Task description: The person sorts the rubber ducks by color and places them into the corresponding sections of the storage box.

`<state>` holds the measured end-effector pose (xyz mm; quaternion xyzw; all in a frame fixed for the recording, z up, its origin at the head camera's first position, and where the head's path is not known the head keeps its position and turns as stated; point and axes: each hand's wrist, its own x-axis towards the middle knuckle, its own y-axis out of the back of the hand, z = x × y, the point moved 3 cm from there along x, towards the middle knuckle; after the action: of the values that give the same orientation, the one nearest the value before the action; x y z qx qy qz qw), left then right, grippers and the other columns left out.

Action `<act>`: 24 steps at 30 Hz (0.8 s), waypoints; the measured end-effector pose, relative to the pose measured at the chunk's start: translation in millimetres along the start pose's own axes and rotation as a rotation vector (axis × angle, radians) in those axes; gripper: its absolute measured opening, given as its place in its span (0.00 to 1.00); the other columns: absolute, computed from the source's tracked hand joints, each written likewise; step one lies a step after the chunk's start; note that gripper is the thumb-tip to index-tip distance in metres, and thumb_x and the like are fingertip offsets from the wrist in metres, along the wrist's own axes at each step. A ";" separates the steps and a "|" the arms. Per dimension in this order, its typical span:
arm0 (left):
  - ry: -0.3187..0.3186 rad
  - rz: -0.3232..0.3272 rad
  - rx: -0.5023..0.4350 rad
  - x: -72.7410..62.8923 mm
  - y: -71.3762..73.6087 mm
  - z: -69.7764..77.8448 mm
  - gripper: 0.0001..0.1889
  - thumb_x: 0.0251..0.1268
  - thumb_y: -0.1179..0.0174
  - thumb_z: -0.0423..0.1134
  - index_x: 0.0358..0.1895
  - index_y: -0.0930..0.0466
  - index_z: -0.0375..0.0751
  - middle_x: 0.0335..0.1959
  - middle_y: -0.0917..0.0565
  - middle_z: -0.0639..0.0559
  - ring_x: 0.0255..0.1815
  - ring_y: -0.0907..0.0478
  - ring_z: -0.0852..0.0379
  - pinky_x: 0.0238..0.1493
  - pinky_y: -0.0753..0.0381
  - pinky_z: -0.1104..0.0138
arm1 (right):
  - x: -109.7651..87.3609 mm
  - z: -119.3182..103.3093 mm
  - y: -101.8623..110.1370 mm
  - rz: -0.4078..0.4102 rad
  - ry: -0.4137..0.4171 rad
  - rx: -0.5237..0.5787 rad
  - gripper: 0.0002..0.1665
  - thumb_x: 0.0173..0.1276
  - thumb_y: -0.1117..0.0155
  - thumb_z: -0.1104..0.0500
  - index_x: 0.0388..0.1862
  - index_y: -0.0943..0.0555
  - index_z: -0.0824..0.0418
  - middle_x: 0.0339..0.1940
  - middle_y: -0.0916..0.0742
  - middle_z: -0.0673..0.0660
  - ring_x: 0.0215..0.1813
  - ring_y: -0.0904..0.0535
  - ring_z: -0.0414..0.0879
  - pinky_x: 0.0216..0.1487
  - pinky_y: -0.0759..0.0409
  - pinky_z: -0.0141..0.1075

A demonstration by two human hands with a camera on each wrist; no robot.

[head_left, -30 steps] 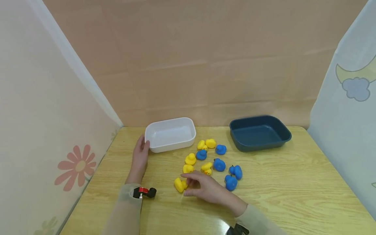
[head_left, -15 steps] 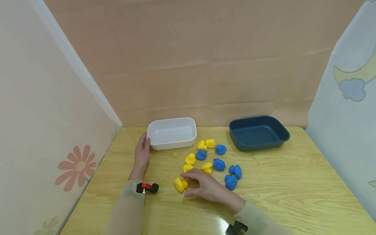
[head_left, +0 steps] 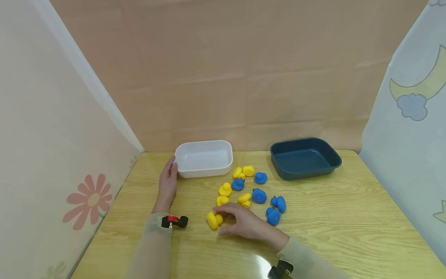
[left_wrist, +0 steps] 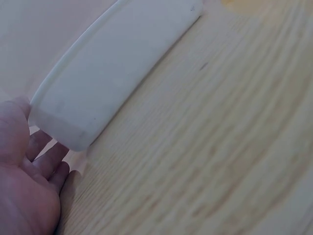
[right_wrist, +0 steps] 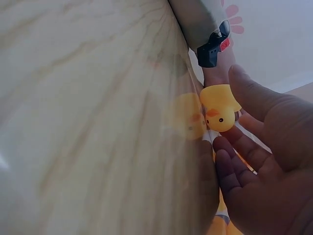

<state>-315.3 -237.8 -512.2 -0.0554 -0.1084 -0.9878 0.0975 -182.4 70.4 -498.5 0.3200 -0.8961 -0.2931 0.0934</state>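
My left hand [head_left: 168,181] holds the left end of a white rectangular basin [head_left: 203,173]. Its thumb is at the near corner of the rim; in the left wrist view the fingers [left_wrist: 51,159] reach round the end wall. At the front of the group, a yellow rubber duck [head_left: 213,220] lies tipped over, its head toward my right hand [head_left: 244,221]. That hand's thumb and fingers are spread, with the duck's head at the gap between them. In the right wrist view the rubber duck [right_wrist: 218,100] is beyond the fingertips, with space around its head.
Several yellow rubber ducks [head_left: 225,189] and blue rubber ducks [head_left: 259,196] lie scattered mid-table, some close beside my right hand. A dark blue basin [head_left: 294,175] stands at the back right of the wooden table [head_left: 334,221]. Cloth walls [head_left: 244,97] enclose the back and sides.
The white basin has shifted slightly right and straightened, with my left hand moving along with it. The fingers and thumb of my right hand have spread a little wider beside the duck.
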 end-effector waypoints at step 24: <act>0.034 -0.032 0.014 -1.6 -1.3 0.8 0.32 0.93 0.54 0.58 0.90 0.40 0.54 0.89 0.37 0.51 0.88 0.41 0.48 0.87 0.40 0.50 | 5.3 -3.7 -6.4 0.037 0.011 -0.021 0.26 0.79 0.24 0.49 0.72 0.15 0.51 0.64 0.13 0.45 0.62 0.19 0.42 0.67 0.18 0.42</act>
<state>-313.9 -236.1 -511.9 -0.0361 -0.1146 -0.9892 0.0836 -181.9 61.3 -499.4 0.3042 -0.8982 -0.2988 0.1070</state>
